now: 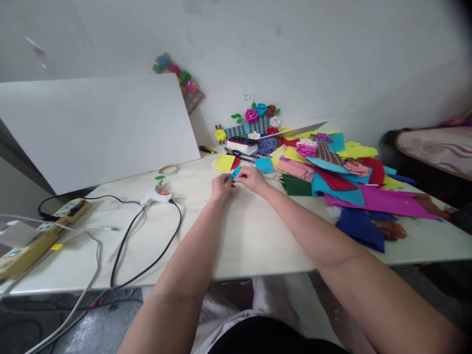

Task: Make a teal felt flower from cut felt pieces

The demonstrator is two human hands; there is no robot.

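Observation:
Both of my hands meet over the middle of the white table [258, 236], around a small folded piece of blue paper [235, 172]. My left hand [221, 187] is closed on its lower left side. From the right, the fingertips of my right hand [251, 178] pinch its edge. The piece looks like crepe paper, but its exact shape is too small to make out. Just beyond my hands lie a yellow paper square [224, 162] and a light-blue paper square [264, 164].
A white glue gun [155, 195] lies at left, its black cable looping toward a power strip [44, 236]. A roll of tape [168, 169] and a box cutter [207, 149] sit near a large white board [99, 128]. Coloured paper [383, 199] heaps up at right; paper-flower decorations [254, 120] stand behind.

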